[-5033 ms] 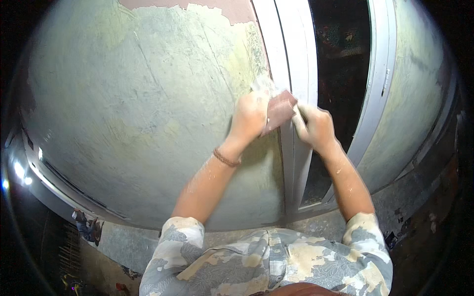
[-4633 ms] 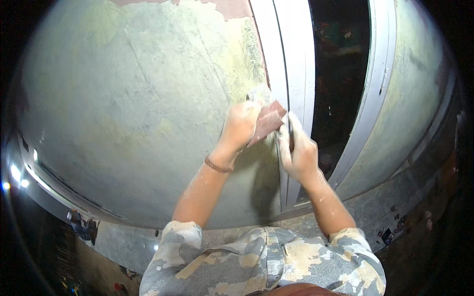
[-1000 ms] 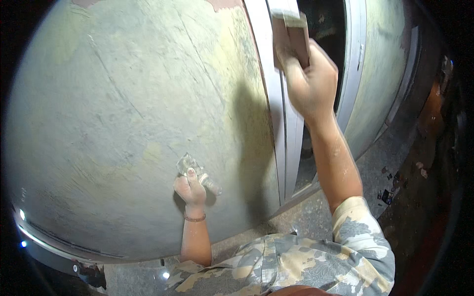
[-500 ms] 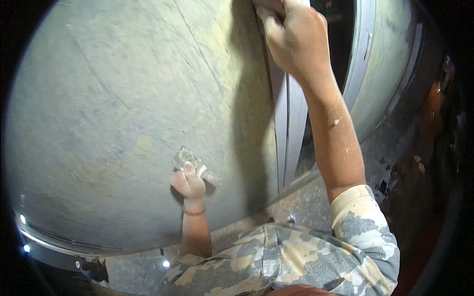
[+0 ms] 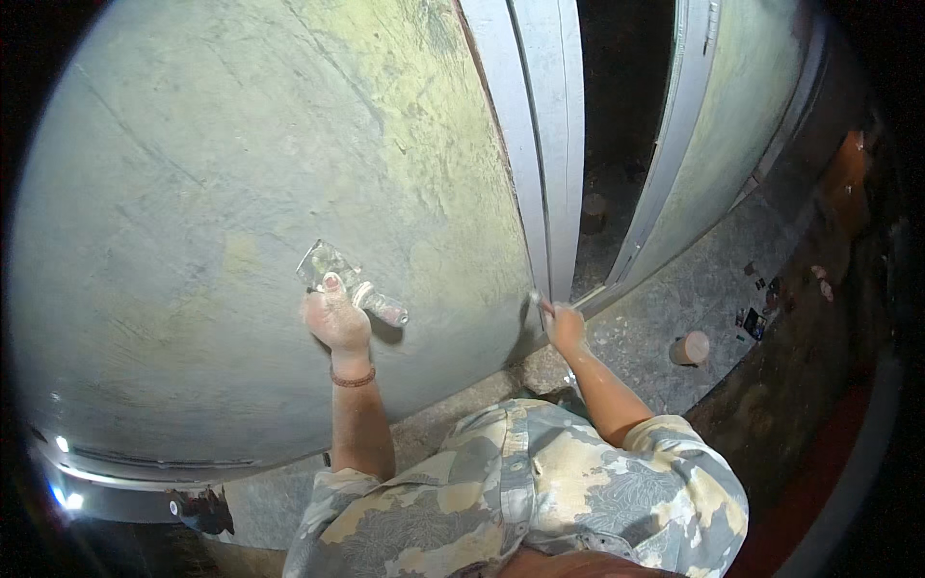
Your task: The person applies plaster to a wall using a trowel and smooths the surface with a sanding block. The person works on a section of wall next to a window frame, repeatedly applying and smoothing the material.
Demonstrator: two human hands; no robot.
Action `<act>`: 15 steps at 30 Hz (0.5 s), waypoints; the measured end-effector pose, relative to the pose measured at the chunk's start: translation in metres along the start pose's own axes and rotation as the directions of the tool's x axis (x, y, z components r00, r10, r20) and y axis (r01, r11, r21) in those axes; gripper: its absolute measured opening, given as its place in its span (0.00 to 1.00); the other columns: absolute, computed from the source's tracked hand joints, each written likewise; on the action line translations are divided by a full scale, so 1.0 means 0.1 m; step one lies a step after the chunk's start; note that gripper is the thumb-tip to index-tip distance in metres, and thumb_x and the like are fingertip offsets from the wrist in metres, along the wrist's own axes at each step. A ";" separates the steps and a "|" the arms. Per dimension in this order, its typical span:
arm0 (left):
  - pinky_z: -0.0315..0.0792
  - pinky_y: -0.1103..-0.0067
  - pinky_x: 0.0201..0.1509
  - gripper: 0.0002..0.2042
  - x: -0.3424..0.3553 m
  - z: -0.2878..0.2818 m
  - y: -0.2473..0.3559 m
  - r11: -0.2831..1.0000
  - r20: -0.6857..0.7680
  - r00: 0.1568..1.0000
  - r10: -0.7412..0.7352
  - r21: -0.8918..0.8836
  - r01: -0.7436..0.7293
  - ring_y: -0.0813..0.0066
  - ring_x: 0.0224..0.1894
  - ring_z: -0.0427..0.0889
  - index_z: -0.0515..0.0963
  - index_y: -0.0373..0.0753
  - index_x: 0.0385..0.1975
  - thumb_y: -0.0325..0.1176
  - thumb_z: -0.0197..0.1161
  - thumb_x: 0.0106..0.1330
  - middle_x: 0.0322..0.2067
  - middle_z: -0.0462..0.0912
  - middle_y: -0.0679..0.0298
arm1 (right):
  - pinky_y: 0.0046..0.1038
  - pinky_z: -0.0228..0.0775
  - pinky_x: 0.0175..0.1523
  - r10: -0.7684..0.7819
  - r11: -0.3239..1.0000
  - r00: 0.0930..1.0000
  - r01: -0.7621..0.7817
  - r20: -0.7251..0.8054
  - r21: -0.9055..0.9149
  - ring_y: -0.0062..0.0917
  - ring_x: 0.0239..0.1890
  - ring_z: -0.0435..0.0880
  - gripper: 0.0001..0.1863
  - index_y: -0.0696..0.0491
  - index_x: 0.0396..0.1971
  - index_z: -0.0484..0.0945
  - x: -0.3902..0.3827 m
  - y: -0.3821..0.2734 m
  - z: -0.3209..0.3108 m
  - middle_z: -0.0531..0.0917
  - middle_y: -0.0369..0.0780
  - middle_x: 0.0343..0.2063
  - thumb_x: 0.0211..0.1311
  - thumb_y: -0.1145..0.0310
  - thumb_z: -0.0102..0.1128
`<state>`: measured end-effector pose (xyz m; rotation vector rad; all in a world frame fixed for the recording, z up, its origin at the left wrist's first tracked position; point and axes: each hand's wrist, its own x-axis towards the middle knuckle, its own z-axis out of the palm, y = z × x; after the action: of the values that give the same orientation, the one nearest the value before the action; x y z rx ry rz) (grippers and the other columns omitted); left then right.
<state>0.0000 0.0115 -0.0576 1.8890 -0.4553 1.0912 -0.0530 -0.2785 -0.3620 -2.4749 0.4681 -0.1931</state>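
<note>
My left hand (image 5: 339, 323) is closed around a putty knife (image 5: 385, 306) smeared with pale filler. The knife's broad flat blade (image 5: 326, 260) shows above the fingers, and its whitened handle sticks out to the right. Behind it rises the grey-green wall (image 5: 193, 212), patchy with yellow. Low at the right edge of that wall, my right hand (image 5: 567, 330) grips a small tool (image 5: 546, 306) with a reddish handle and a pale head. The head is beside the foot of the white door frame (image 5: 547, 125); I cannot tell whether it touches the wall.
A dark doorway (image 5: 624, 106) opens right of the frame, with more yellowish wall (image 5: 756, 87) past it. On the grey floor (image 5: 655, 337) stands a pale bucket (image 5: 690, 349), with several small dark items (image 5: 754, 324) further right. Bright lights (image 5: 69, 499) glare at the lower left.
My right hand has come down from high on the door frame to its foot, and its tool now shows. The left hand, still holding the putty knife, sits slightly higher and further left in view.
</note>
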 end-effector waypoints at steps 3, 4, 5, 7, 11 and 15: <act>0.74 0.72 0.31 0.23 0.02 -0.03 0.01 0.999 0.080 0.996 -0.032 -0.003 0.032 0.65 0.26 0.84 0.84 0.28 0.31 0.42 0.52 0.80 0.24 0.86 0.56 | 0.48 0.73 0.50 -0.042 0.990 0.999 0.038 0.025 0.134 0.50 0.43 0.84 0.09 0.56 0.37 0.84 -0.16 0.12 -0.18 0.86 0.49 0.37 0.64 0.65 0.65; 0.75 0.71 0.31 0.23 0.03 -0.05 0.01 0.999 0.106 0.994 -0.026 -0.023 0.029 0.63 0.27 0.85 0.84 0.27 0.32 0.42 0.52 0.80 0.26 0.88 0.55 | 0.44 0.74 0.49 -0.113 0.967 0.988 0.134 -0.105 0.215 0.47 0.41 0.85 0.11 0.57 0.37 0.85 -0.14 0.05 -0.38 0.86 0.49 0.36 0.63 0.65 0.67; 0.75 0.73 0.31 0.22 0.02 -0.05 -0.01 0.995 0.123 0.987 -0.099 -0.007 0.101 0.65 0.26 0.85 0.85 0.28 0.32 0.39 0.52 0.80 0.25 0.88 0.55 | 0.41 0.75 0.47 -0.153 0.943 0.969 0.202 -0.193 0.264 0.44 0.39 0.86 0.12 0.59 0.38 0.85 -0.07 -0.07 -0.64 0.86 0.49 0.35 0.62 0.65 0.69; 0.74 0.73 0.30 0.21 -0.02 -0.05 -0.02 0.974 0.157 0.965 -0.212 -0.041 0.221 0.67 0.25 0.84 0.85 0.28 0.31 0.38 0.51 0.81 0.24 0.87 0.56 | 0.36 0.75 0.45 -0.178 0.888 0.962 0.248 -0.208 0.387 0.40 0.37 0.85 0.15 0.60 0.38 0.84 0.07 -0.43 -1.22 0.86 0.50 0.34 0.61 0.63 0.71; 0.69 0.65 0.29 0.18 -0.30 0.04 0.07 0.899 0.358 0.859 -0.366 -0.104 0.427 0.61 0.21 0.77 0.84 0.31 0.29 0.33 0.52 0.79 0.22 0.83 0.55 | 0.32 0.73 0.49 -0.503 0.570 0.861 0.395 -0.075 0.720 0.30 0.40 0.82 0.19 0.59 0.41 0.84 0.06 -1.23 -2.01 0.84 0.42 0.38 0.57 0.61 0.76; 0.74 0.67 0.36 0.17 -0.69 0.18 0.18 0.941 0.479 0.857 -0.190 -0.162 0.299 0.61 0.26 0.82 0.87 0.31 0.34 0.36 0.55 0.78 0.25 0.85 0.51 | 0.37 0.65 0.69 -0.755 0.549 0.608 0.383 0.245 0.743 0.35 0.66 0.75 0.23 0.58 0.45 0.85 -0.33 -1.58 -1.95 0.74 0.45 0.67 0.55 0.59 0.80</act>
<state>-0.0410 -0.0207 -0.1096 1.9235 -0.5578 0.3931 -0.0855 -0.2523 -0.1121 -1.7707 -0.6553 0.0954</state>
